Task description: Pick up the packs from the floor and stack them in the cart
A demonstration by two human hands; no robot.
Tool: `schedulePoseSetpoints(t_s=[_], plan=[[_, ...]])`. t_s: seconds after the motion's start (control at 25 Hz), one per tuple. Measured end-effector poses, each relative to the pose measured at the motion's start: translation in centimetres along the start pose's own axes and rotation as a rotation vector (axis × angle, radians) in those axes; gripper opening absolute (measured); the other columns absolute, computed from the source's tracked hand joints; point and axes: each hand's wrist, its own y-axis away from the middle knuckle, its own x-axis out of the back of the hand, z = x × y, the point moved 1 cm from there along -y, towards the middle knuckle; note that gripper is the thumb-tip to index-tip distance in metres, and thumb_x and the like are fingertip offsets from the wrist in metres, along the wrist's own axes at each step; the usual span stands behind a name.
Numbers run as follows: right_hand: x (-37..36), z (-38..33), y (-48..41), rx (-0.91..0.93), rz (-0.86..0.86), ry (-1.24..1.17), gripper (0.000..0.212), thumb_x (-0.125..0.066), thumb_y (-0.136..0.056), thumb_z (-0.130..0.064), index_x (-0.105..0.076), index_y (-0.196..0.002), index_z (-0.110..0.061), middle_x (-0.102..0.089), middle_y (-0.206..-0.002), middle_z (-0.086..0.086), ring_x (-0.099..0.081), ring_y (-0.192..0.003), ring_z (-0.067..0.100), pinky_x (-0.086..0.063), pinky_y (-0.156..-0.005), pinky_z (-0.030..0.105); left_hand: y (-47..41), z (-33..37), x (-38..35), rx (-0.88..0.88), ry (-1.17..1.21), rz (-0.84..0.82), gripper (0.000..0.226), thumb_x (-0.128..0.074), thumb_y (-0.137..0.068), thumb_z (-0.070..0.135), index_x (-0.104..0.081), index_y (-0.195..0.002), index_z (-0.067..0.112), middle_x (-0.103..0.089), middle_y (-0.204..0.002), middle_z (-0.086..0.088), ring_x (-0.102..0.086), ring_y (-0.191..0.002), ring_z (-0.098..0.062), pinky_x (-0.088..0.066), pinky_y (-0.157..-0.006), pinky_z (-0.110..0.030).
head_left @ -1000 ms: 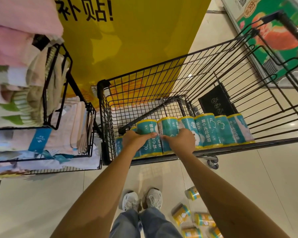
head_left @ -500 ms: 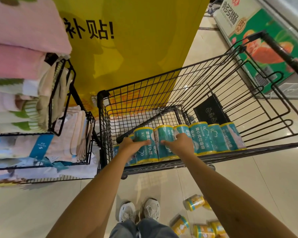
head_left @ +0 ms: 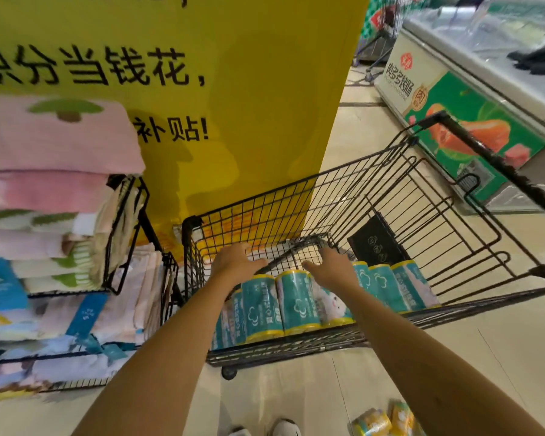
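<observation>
Head view: both hands had let go of the teal packs. Half a second before, each palm sat on the tops of the row, settling it. Now the left hand and the right hand hovered just above and beyond the row, fingers spread and loose, holding nothing.

The packs lay side by side under the wrists, along the near wall of the cart, and the row ran on to the right of the right hand. Past that hand, a flat black panel leaned inside the cart.

The release suggested this batch was placed and the hands were free for the next one. The task was not finished. Yellow packs still lay on the floor, well behind the right forearm and near the person's shoes.

Compared with the earlier frames, the row of packs looked unmoved. The camera had tilted up, so more of the yellow sign beyond the left hand showed, along with the freezer far off past the right hand. Fewer floor packs fell inside the frame. The towel rack stood to the left of the left hand, as before.
</observation>
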Motion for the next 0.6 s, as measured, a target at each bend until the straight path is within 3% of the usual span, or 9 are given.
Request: schedulePoseSetpoints(t_s=[0.32,0.48,0.6], plan=[[13.6,-1.4,-1.0,0.174,0.241,0.167,0.06,-0.049,-0.095,-0.044,-0.036,-0.142,-0.009,-0.05,-0.136,0.014,-0.047,-0.124,0.031,-0.042,-0.098,0.039,0.5,15.0,8.4,-0.295,-0.426,0.144,0.073,-0.053,-0.087,0.06,-0.034,-0.147,0.022,-0.035,-0.151,-0.008,-0.034,-0.137,-0.028,-0.032,-0.108,-0.041],[19.2,0.6,-0.1,0.145,0.363,0.309,0.057,-0.049,-0.095,-0.044,-0.037,-0.139,-0.01,-0.051,-0.132,0.014,-0.05,-0.12,0.031,-0.045,-0.092,0.039,0.9,22.1,8.7,-0.436,-0.634,0.214,0.071,-0.051,-0.085,0.065,-0.038,-0.144,0.027,-0.04,-0.149,-0.001,-0.038,-0.135,-0.024,-0.034,-0.107,-0.039],[21.5,2.9,1.7,0.071,0.445,0.371,0.053,-0.05,-0.094,-0.044,-0.042,-0.134,-0.01,-0.055,-0.126,0.014,-0.053,-0.115,0.031,-0.046,-0.086,0.038,1.4,26.3,7.8,-0.567,-0.753,0.202,0.079,-0.046,-0.084,0.071,-0.028,-0.148,0.028,-0.031,-0.154,-0.001,-0.029,-0.141,-0.024,-0.026,-0.112,-0.042]])
